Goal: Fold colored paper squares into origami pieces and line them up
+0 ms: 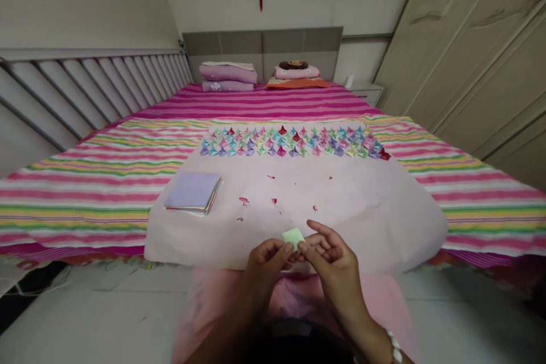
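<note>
A small light-green folded paper square [293,236] is pinched between my two hands, near the front edge of the pale sheet. My left hand [268,256] grips its lower left side with thumb and fingers. On the lower right side, my right hand [331,253] holds it between thumb and fingers, its index finger stretched out. Ahead and to the left lies a stack of square paper [193,190], lavender on top. Farther off, several folded paper pieces [281,151] in many colours stand in rows. The underside of the green paper is hidden.
The pale sheet [362,227] lies over a striped bedspread [482,199]. Small red marks or scraps [243,201] dot its middle. Folded bedding [228,74] sits by the headboard [239,42]. A bed rail [106,85] runs along the left, and tall panels [469,40] stand on the right.
</note>
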Available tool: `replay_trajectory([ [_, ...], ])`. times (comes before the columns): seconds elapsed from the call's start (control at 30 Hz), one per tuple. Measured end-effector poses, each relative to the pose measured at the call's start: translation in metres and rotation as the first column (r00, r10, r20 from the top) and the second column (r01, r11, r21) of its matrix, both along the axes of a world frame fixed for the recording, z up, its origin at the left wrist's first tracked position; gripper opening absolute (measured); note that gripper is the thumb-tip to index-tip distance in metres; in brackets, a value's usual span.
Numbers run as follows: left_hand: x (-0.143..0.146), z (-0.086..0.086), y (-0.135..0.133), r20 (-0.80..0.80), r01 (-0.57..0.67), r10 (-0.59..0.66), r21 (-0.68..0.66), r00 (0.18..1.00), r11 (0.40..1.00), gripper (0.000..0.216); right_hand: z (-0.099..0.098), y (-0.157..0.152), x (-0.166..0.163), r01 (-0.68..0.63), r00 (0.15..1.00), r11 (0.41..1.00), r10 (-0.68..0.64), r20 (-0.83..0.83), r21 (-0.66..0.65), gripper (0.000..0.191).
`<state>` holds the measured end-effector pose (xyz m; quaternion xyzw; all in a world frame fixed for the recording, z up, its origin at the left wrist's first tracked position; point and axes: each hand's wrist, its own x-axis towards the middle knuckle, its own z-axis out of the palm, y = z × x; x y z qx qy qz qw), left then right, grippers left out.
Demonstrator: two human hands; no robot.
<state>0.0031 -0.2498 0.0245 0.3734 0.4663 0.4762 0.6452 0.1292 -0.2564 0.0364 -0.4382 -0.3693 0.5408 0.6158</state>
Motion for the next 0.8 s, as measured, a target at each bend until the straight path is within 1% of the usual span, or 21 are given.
replay_trajectory([
  [0.1, -0.001, -0.001, 0.004, 0.087, -0.043, 0.041, 0.020, 0.995, 0.999, 0.031, -0.001, 0.000, 0.002, -0.062, 0.998, 0.998, 0.062, 0.001, 0.018, 0.043],
  [0.17, -0.004, 0.002, 0.006, 0.199, -0.050, 0.054, -0.026, 0.978, 0.998, 0.032, -0.003, 0.001, 0.006, -0.068, 0.998, 0.997, 0.067, 0.013, 0.041, 0.038],
  [0.2, -0.005, 0.003, 0.006, 0.268, -0.021, 0.038, -0.068, 0.963, 0.997, 0.033, -0.005, 0.002, 0.008, -0.064, 0.998, 0.997, 0.063, 0.008, 0.051, 0.038],
  [0.27, -0.007, 0.006, 0.005, 0.426, 0.107, -0.036, -0.144, 0.904, 0.984, 0.031, -0.007, 0.003, 0.012, -0.106, 0.994, 0.994, 0.106, -0.013, 0.036, 0.041],
  [0.37, -0.008, 0.007, 0.000, 0.617, 0.333, -0.148, -0.197, 0.773, 0.922, 0.025, -0.008, 0.005, 0.014, -0.279, 0.957, 0.960, 0.275, -0.095, -0.031, 0.038],
  [0.4, -0.008, 0.006, -0.002, 0.653, 0.379, -0.159, -0.211, 0.740, 0.901, 0.024, -0.007, 0.005, 0.013, -0.337, 0.936, 0.940, 0.328, -0.128, -0.051, 0.034],
  [0.47, -0.006, 0.003, -0.005, 0.686, 0.425, -0.149, -0.252, 0.712, 0.870, 0.022, -0.005, 0.006, 0.011, -0.408, 0.904, 0.910, 0.391, -0.171, -0.075, 0.025],
  [0.53, -0.005, 0.001, -0.006, 0.673, 0.436, -0.146, -0.284, 0.725, 0.854, 0.021, -0.003, 0.007, 0.008, -0.425, 0.897, 0.902, 0.409, -0.165, -0.077, 0.019],
  [0.6, -0.005, 0.001, -0.002, 0.597, 0.431, -0.188, -0.294, 0.780, 0.853, 0.023, -0.001, 0.008, 0.009, -0.433, 0.895, 0.899, 0.422, -0.144, -0.060, 0.020],
  [0.63, -0.007, 0.001, 0.000, 0.535, 0.407, -0.208, -0.286, 0.819, 0.867, 0.025, 0.000, 0.009, 0.010, -0.432, 0.896, 0.901, 0.423, -0.134, -0.048, 0.020],
  [0.7, -0.012, 0.004, 0.005, 0.379, 0.307, -0.202, -0.241, 0.903, 0.921, 0.027, 0.002, 0.012, 0.013, -0.398, 0.914, 0.916, 0.392, -0.105, -0.043, 0.021],
  [0.73, -0.015, 0.007, 0.007, 0.307, 0.225, -0.158, -0.196, 0.938, 0.955, 0.026, 0.003, 0.013, 0.015, -0.368, 0.928, 0.928, 0.363, -0.084, -0.051, 0.021],
  [0.77, -0.018, 0.010, 0.008, 0.247, 0.148, -0.108, -0.152, 0.963, 0.977, 0.026, 0.003, 0.014, 0.017, -0.337, 0.941, 0.939, 0.334, -0.060, -0.062, 0.021],
  [0.8, -0.020, 0.014, 0.009, 0.207, 0.097, -0.072, -0.111, 0.976, 0.989, 0.026, 0.004, 0.014, 0.018, -0.314, 0.949, 0.947, 0.312, -0.038, -0.074, 0.021],
])
